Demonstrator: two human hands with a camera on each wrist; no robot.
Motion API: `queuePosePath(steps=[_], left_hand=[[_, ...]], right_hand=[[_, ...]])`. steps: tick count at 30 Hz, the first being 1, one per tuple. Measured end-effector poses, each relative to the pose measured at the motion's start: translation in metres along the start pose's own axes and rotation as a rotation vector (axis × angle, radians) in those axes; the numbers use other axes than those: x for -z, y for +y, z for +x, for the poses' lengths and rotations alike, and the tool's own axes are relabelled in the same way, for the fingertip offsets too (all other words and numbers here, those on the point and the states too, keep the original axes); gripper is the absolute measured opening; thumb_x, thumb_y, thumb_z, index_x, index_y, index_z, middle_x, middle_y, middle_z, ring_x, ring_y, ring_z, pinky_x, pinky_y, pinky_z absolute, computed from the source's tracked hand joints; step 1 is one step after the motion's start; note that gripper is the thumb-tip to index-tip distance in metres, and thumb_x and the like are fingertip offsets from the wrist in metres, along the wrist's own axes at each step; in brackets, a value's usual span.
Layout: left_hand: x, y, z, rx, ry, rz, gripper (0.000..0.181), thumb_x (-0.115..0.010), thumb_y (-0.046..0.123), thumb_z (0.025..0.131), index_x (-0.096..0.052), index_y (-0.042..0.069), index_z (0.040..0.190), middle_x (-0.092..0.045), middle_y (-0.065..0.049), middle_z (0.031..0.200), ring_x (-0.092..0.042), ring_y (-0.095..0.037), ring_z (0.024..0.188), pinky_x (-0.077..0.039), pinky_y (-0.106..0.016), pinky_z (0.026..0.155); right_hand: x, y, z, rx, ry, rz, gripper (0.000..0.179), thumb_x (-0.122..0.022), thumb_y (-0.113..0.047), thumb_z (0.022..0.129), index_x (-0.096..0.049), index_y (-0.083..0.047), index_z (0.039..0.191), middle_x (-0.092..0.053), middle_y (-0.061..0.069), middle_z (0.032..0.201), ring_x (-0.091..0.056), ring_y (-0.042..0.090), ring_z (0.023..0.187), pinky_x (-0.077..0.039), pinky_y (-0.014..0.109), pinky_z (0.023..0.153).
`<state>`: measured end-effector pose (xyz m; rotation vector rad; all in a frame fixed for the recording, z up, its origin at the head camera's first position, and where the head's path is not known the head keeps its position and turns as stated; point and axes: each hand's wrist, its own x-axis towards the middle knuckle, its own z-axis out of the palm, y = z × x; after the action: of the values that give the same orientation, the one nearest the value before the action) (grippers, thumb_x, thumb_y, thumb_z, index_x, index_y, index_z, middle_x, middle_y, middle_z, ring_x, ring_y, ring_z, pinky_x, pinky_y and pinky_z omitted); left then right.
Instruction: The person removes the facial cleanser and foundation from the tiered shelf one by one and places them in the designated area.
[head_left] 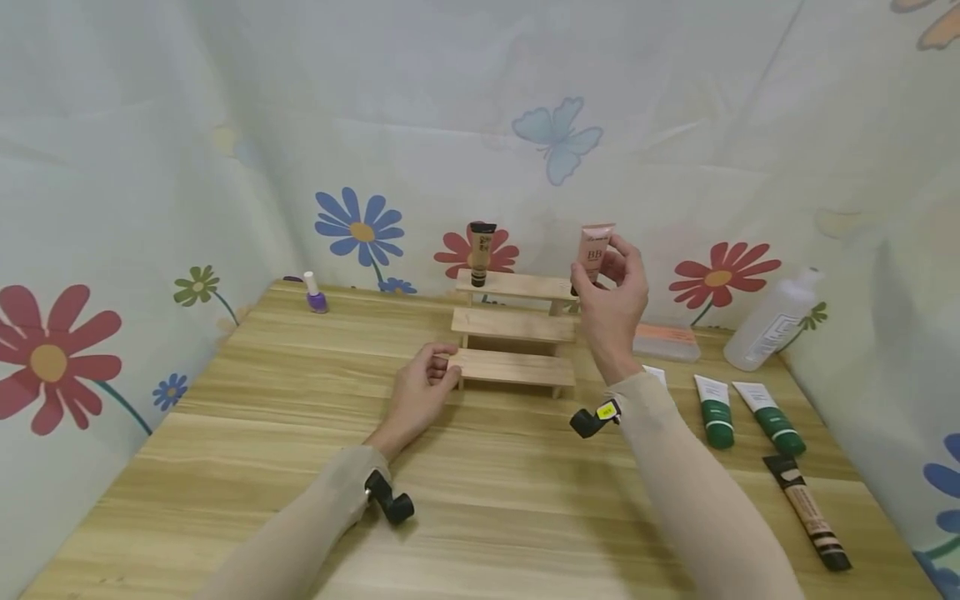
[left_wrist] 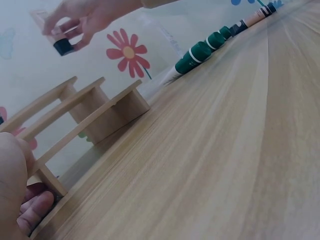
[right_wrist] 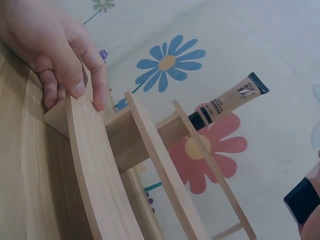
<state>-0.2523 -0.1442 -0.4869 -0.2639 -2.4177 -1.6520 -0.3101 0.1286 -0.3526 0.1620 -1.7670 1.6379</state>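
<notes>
My left hand (head_left: 422, 392) pinches the left end of the lowest step of a three-tier wooden display stand (head_left: 517, 367), its thumb on top and fingertips below in the left wrist view. Above the right end of the top step, my right hand (head_left: 617, 302) holds a pink BB cream tube (head_left: 595, 247) upright by its sides, cap down. The black cap (left_wrist: 63, 46) hangs clear of the stand in the left wrist view. A beige tube with black ends (head_left: 481, 254) stands on its cap at the left end of the top step.
Purple nail polish (head_left: 317, 297) stands at the back left. To the right are a clear bottle (head_left: 772, 323), a flat box with an orange top (head_left: 666, 342), green-and-white tubes (head_left: 717, 414) and a beige-and-black tube (head_left: 808, 514) lying down. A flowered curtain (head_left: 420, 100) hangs behind the table.
</notes>
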Motion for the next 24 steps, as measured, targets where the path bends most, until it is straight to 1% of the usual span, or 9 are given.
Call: queuePosePath(steps=[5, 8, 14, 16, 21, 24], left_hand=[[0.000, 0.000, -0.001, 0.008, -0.002, -0.003, 0.031, -0.071, 0.022, 0.111, -0.068, 0.016, 0.142, -0.076, -0.007, 0.114, -0.074, -0.020, 0.101, -0.063, -0.035, 0.091], [0.000, 0.000, -0.002, 0.015, -0.004, -0.007, 0.031, -0.070, 0.022, 0.111, -0.068, 0.016, 0.142, -0.075, -0.007, 0.113, -0.074, -0.021, 0.101, -0.063, -0.035, 0.091], [0.000, -0.002, -0.001, 0.010, 0.007, 0.003, 0.032, -0.071, 0.021, 0.111, -0.068, 0.016, 0.142, -0.075, -0.008, 0.114, -0.074, -0.020, 0.101, -0.062, -0.033, 0.091], [0.001, -0.001, 0.000, 0.007, 0.008, 0.003, 0.031, -0.071, 0.021, 0.111, -0.069, 0.016, 0.141, -0.075, -0.008, 0.114, -0.074, -0.020, 0.102, -0.062, -0.033, 0.091], [0.001, 0.000, 0.001, 0.003, 0.007, -0.002, 0.030, -0.071, 0.020, 0.111, -0.069, 0.015, 0.140, -0.076, -0.008, 0.113, -0.074, -0.021, 0.100, -0.063, -0.033, 0.090], [0.001, 0.001, 0.000, 0.003, 0.007, 0.001, 0.030, -0.070, 0.020, 0.111, -0.069, 0.015, 0.140, -0.075, -0.008, 0.113, -0.074, -0.021, 0.100, -0.062, -0.032, 0.090]], right_hand=[[0.022, -0.010, -0.006, -0.013, 0.046, -0.041, 0.051, -0.082, -0.003, 0.100, -0.067, -0.011, 0.148, -0.068, 0.016, 0.123, -0.064, 0.021, 0.109, -0.057, 0.023, 0.089], [0.038, -0.012, -0.009, -0.022, 0.072, -0.067, 0.052, -0.082, -0.003, 0.100, -0.067, -0.010, 0.148, -0.068, 0.012, 0.122, -0.064, 0.020, 0.111, -0.058, 0.022, 0.092], [0.072, -0.004, -0.009, -0.041, 0.092, -0.048, 0.054, -0.084, -0.008, 0.099, -0.066, -0.016, 0.149, -0.063, -0.003, 0.119, -0.061, 0.015, 0.112, -0.057, 0.022, 0.092], [0.083, -0.005, -0.009, -0.055, 0.103, -0.047, 0.054, -0.085, -0.008, 0.099, -0.067, -0.019, 0.149, -0.062, -0.004, 0.120, -0.061, 0.015, 0.114, -0.057, 0.023, 0.093], [0.109, -0.007, -0.016, -0.111, 0.156, -0.049, 0.053, -0.086, -0.008, 0.098, -0.070, -0.024, 0.145, -0.064, -0.003, 0.121, -0.060, 0.015, 0.115, -0.054, 0.023, 0.094], [0.123, -0.008, -0.021, -0.132, 0.176, -0.084, 0.053, -0.086, -0.009, 0.098, -0.070, -0.025, 0.146, -0.064, -0.004, 0.124, -0.060, 0.015, 0.117, -0.053, 0.023, 0.096]])
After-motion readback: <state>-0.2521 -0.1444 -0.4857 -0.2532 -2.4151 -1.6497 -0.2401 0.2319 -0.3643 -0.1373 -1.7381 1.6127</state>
